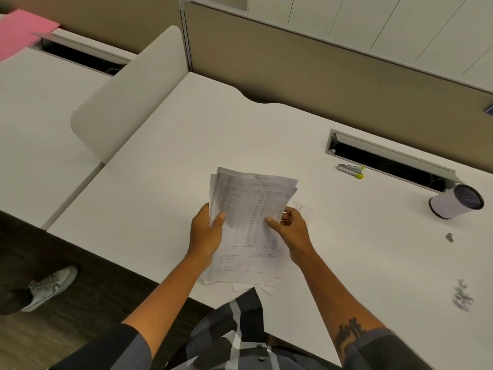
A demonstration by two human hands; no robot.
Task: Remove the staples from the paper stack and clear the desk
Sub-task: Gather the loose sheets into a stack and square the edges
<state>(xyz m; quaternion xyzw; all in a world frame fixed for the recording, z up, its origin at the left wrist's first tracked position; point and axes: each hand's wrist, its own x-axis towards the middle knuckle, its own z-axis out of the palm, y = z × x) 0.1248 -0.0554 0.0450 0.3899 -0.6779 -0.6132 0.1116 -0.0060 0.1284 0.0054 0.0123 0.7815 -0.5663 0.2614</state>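
Paper stack [250,209] stands long axis away from the body, pinched at both side edges – left grip [206,231] and right grip [289,231] level – above the table [160,161]

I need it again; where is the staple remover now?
In the head view, the staple remover lies on the desk at the right, beside the cable slot, beyond the cup.
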